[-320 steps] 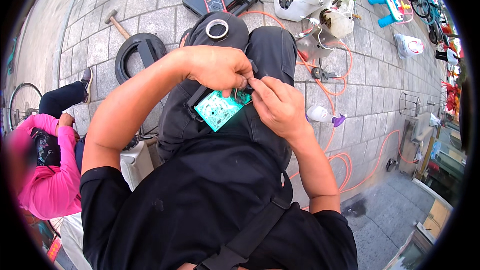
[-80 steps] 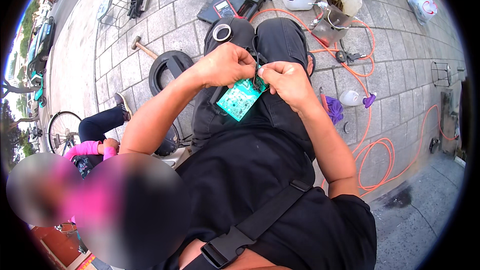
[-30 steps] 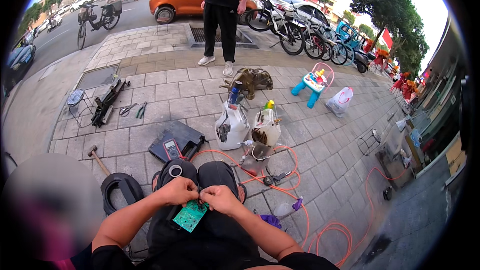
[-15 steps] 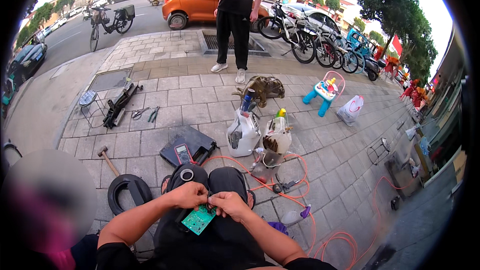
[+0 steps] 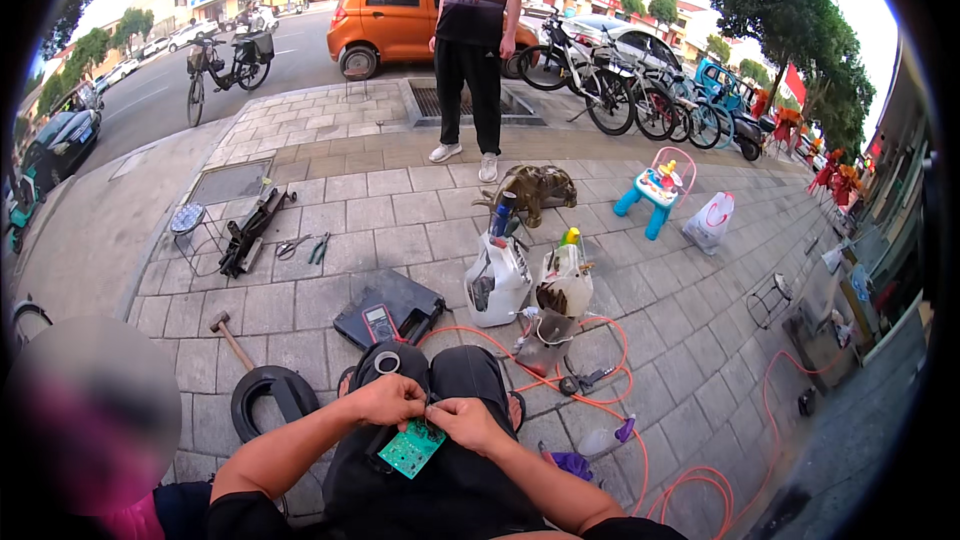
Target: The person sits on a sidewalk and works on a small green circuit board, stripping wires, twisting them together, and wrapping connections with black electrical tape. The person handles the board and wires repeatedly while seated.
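Observation:
My left hand [image 5: 398, 402] is closed at the upper edge of a green circuit board [image 5: 410, 453] on my dark-trousered lap; what its fingertips grip is too small to make out. Beside it, my right hand [image 5: 456, 420] pinches dark wiring at the board's top right. A black object partly shows under the board's left edge. A tape roll [image 5: 388, 353] lies on my left knee. Just beyond sit a black case [image 5: 410, 295] and a red multimeter [image 5: 380, 325].
A tyre [image 5: 247, 395] and mallet [image 5: 240, 348] lie left, near a blurred seated person. Cut jugs [image 5: 495, 285], orange hose [image 5: 625, 370] and a spray bottle [image 5: 610, 438] are ahead-right. Farther off stand a person [image 5: 475, 10], a bronze-coloured animal figure [image 5: 535, 190], bicycles and cars.
Over the last few seconds my view has tilted up, revealing the street and standing person, then shifted slightly. My hands stay pinched together over the board.

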A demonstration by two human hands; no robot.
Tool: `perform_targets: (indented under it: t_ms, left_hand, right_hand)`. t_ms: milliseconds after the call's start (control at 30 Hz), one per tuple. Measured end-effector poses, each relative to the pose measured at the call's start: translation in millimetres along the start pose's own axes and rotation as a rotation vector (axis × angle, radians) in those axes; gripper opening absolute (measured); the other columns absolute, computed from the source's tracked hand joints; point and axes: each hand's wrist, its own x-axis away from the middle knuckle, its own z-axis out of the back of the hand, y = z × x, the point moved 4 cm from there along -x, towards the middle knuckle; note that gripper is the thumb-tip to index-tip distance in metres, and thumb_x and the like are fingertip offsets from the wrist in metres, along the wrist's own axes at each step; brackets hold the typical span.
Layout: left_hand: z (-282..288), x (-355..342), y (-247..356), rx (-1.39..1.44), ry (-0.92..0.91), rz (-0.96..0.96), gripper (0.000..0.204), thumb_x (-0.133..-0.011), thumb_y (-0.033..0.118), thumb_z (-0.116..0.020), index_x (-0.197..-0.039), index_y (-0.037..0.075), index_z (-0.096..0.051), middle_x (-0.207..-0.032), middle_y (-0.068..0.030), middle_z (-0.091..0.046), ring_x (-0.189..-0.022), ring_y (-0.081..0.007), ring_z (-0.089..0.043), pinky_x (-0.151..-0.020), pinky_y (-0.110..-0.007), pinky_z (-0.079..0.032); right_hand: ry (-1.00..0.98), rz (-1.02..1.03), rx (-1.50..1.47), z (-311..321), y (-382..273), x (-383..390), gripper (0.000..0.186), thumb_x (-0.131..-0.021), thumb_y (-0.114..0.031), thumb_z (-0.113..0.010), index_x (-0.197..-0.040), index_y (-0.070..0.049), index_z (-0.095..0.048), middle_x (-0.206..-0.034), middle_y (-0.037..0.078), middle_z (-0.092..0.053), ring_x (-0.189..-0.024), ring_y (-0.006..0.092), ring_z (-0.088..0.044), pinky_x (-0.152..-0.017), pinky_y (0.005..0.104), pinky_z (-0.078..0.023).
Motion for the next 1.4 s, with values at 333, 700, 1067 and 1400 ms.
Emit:
perform_targets:
  t_ms: [333,700,1067,1400]
  left_hand:
    - [-2,4,18,-0.008,-0.007,0.063,0.031,-0.103,0.028,-0.067,-0.104,-0.002,-0.074,-0.085,-0.0052,-0.074,-0.064,-0.012,-0.07,-0.06,-0.029,-0.053]
    - [-9,2,10,0.017,0.078,0.033,0.04,-0.105,0.035,-0.069,-0.103,-0.005,-0.074,-0.083,-0.007,-0.073,-0.059,-0.0111,-0.064,-0.058,-0.03,-0.053]
    - [-13,19,-6,0.074,0.119,-0.074,0.033,-0.104,0.028,-0.07,-0.116,-0.003,-0.073,-0.088,-0.0055,-0.074,-0.063,-0.0109,-0.067,-0.061,-0.03,-0.056]
    - [-14,33,5,-0.354,0.049,-0.382,0.057,-0.095,0.04,-0.081,-0.134,0.0,-0.07,-0.119,-0.0169,-0.076,-0.104,-0.0279,-0.075,-0.09,-0.041,-0.058]
  right_hand:
    - [0.028,0.066,0.015,-1,19,-4,0.032,-0.102,-0.025,-0.072,-0.112,0.006,-0.077,-0.093,0.002,-0.076,-0.085,0.0068,-0.066,-0.075,0.0264,-0.054]
    - [0.014,0.068,0.054,0,-9,12,0.033,-0.102,-0.028,-0.075,-0.112,0.003,-0.077,-0.09,0.002,-0.075,-0.081,0.0058,-0.065,-0.072,0.0273,-0.053]
    - [0.124,0.127,0.107,2,13,14,0.031,-0.102,-0.028,-0.072,-0.107,0.003,-0.073,-0.087,0.001,-0.072,-0.078,0.0057,-0.063,-0.07,0.026,-0.052]
    - [0.009,0.067,-0.064,3,8,16,0.024,-0.1,-0.02,-0.075,-0.111,0.001,-0.072,-0.087,-0.001,-0.07,-0.074,0.0041,-0.062,-0.066,0.0229,-0.049]
